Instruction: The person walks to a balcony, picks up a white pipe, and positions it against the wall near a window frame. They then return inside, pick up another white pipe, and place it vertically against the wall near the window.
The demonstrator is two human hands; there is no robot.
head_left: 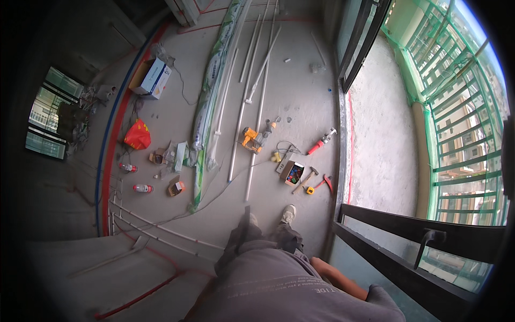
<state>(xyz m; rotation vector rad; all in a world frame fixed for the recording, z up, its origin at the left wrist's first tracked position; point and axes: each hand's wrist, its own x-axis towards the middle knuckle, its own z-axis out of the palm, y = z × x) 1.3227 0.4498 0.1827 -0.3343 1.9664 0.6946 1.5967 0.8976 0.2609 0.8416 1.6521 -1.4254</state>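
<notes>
A bare concrete floor (300, 86) runs beside a dark window frame (424, 241). Only the right forearm (335, 276) shows, hanging at the person's side; neither hand is in view, so their grip cannot be told. Nearest the feet lie a hammer (306, 179), a small box of bits (292, 173) and white pipes (257, 96).

Hammer (306, 180) flat on concrete floor, wooden handle; small open box (291, 173) just beside
</notes>
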